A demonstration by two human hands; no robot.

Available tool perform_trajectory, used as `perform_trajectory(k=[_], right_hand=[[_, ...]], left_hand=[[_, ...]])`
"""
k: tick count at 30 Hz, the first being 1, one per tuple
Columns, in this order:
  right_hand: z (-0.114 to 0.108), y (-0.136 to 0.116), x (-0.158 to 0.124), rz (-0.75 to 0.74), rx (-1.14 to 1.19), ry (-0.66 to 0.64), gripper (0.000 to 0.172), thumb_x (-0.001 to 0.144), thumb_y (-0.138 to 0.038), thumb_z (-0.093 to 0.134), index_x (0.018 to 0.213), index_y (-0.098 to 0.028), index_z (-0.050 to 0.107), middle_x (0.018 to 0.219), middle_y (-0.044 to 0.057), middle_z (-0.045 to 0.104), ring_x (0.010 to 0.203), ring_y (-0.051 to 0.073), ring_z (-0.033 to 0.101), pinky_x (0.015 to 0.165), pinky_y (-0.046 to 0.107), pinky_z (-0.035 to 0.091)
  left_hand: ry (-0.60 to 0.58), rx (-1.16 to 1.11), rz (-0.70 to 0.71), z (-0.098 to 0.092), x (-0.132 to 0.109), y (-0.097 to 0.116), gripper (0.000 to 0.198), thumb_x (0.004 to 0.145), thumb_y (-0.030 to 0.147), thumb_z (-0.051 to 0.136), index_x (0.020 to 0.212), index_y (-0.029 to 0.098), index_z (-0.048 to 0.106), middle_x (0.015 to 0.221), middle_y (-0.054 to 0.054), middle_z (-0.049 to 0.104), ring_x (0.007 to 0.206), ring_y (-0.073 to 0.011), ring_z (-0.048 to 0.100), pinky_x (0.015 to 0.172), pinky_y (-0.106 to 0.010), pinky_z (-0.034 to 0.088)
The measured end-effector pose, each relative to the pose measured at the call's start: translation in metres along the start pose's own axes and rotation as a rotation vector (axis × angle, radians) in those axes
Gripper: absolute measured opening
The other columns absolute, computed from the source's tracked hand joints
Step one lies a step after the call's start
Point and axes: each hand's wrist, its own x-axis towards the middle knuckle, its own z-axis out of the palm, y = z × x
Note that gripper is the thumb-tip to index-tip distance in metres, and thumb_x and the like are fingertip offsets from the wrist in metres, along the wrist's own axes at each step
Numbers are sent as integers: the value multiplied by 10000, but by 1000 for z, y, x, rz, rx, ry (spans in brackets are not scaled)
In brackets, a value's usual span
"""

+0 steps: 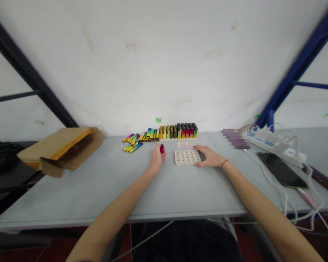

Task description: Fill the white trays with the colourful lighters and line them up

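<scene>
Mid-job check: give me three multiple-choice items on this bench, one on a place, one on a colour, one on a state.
1. Where does the right hand rest?
A. on the phone
B. at the white tray's right edge
C. inside the paper bag

2. What colour is the lighter in the left hand?
A. magenta
B. white
C. black

3. How do the lighters at the wall stand?
A. all upright
B. all lying flat
C. a standing row, with loose ones lying to its left

Answers:
1 B: fingers touch the white tray.
2 A: the lighter shows magenta.
3 C: standing row, loose ones lie flat.
</scene>
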Motion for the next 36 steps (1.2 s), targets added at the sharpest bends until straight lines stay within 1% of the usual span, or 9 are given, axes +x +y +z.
perform_trajectory(k=[4,7,10,12,15,23,29,33,36], right_hand=[[0,-5,0,-25,-9,42,767,706,-562,822,1339,-180,616,1553,231,549,1483,424,468,1236,644,301],[0,-6,0,-39,-16,55,768,696,-572,839,1330,-192,633,1538,220,567,1460,428,494,1225,639,323],[0,-6,0,-38,-17,55,813,696,-577,849,1367,-181,615,1509,219,589,1442,417,511,1229,630,314],[0,-7,1,-48,-17,47,833,704,-570,848,1395,-181,595,1477,206,616,1403,408,546,1215,625,335],[-1,-9,2,-64,-12,44,845,726,-563,835,1437,-201,559,1476,188,619,1360,401,576,1187,629,362],[-2,-9,3,-51,-12,45,850,715,-574,846,1432,-216,561,1485,186,611,1364,409,567,1178,633,361],[0,-9,4,-65,-11,50,815,717,-574,853,1384,-186,587,1427,187,639,1324,393,587,1161,597,389],[-2,-9,4,-73,-3,54,788,715,-574,853,1360,-196,605,1393,167,664,1292,389,610,1141,583,417],[-3,-7,4,-69,-8,48,828,716,-588,850,1397,-202,581,1438,175,641,1331,394,589,1159,590,397]], left_hand=[[-231,160,169,19,8,5,317,925,491,630,830,209,523,669,45,510,498,-86,438,457,-192,367],[-330,327,378,41,14,9,233,884,411,715,865,203,612,917,-24,583,792,-145,605,661,-248,529],[-418,497,534,63,20,7,141,842,329,756,897,204,719,1015,-66,625,1019,-215,619,904,-328,545],[-476,548,552,74,24,1,155,844,303,740,966,210,757,1042,-78,679,1011,-232,631,976,-375,525],[-491,555,536,83,29,-10,199,827,299,744,1004,210,770,1070,-89,738,951,-243,644,980,-404,522],[-505,744,650,87,35,-10,101,815,226,727,914,211,741,1033,-100,744,1009,-275,663,1033,-415,490],[-440,694,592,84,29,-15,298,796,216,745,1084,278,699,987,-34,745,884,-248,675,1016,-414,513],[-448,705,636,85,21,-13,217,816,254,738,1030,280,718,1082,-62,759,1013,-278,678,1085,-424,477],[-430,770,734,68,17,3,266,821,315,749,1085,284,738,1165,-86,744,1142,-294,656,1116,-404,452]])
